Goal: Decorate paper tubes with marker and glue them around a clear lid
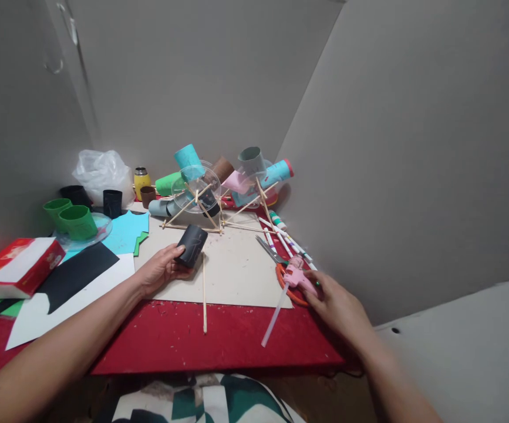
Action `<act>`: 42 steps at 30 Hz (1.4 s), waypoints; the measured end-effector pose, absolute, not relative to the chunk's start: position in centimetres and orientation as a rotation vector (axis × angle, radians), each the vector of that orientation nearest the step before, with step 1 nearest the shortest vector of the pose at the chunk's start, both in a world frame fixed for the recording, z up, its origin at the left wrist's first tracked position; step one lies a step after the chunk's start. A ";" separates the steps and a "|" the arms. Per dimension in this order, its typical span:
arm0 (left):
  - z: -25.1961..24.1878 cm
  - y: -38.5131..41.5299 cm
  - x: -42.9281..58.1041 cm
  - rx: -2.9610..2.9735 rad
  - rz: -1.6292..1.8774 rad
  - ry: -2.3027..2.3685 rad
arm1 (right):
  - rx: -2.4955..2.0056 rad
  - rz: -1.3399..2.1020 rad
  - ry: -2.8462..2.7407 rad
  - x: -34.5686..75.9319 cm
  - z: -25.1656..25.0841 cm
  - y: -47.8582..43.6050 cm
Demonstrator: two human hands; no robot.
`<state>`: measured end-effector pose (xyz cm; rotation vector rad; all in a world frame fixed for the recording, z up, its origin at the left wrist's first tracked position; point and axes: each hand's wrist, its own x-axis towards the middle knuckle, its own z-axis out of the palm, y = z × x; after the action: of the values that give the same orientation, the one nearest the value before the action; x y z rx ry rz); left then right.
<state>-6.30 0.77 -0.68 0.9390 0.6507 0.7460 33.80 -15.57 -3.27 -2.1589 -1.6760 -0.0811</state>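
Black tube (192, 246), handling: I judge it light and springy, probably rolled card or paper; a hard squeeze could dent the wall, so a gentle hold round its side suits best.
Black tube, place: over the pale board (240, 270), roughly midway between the left and right edges of the table (219, 349), back from the front edge.
Left hand (161, 270): the fingers pinch the tube's left end, thumb above, others beneath; the right end sticks out free.
Pink glue gun (297, 277), handling: I expect stiff, light plastic, best taken by the handle; the nozzle may be hot, so I want skin clear of it.
Glue gun, place: over the scissors (269, 250), near the table's right edge.
Right hand (337, 302): the fingers wrap the gun's handle from the right; how firmly, I cannot tell.
Glue stick (274, 317): slants from the gun toward the front edge, away from the fingers.
Wooden stick (204, 294): near the tube, pointing at the front edge; thin, likely easy to snap.
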 end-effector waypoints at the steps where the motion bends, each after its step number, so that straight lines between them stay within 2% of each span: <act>1: -0.7 0.7 -6.3 0.941 0.750 0.650 | -2.141 -0.077 -1.667 33.8 -3.3 -15.7; 8: -0.7 0.6 -6.4 0.954 0.750 0.648 | -1.993 0.002 -1.631 34.0 -3.1 -16.1; 17: -0.7 0.6 -6.3 0.970 0.735 0.667 | -1.810 0.276 -1.576 35.3 -1.1 -13.1; 29: -0.6 0.4 -6.3 0.978 0.749 0.678 | -1.384 0.790 -0.951 33.1 1.0 -13.3; 37: -0.8 0.8 -6.4 0.990 0.748 0.691 | -1.087 1.187 -0.659 27.5 1.3 -14.7; 42: -0.4 0.6 -6.2 1.000 0.745 0.697 | -1.033 1.269 -0.564 25.3 1.5 -15.4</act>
<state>-6.22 0.57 -0.42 1.0004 0.6970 0.7454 25.35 -15.36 1.52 -1.0333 -0.5645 1.2688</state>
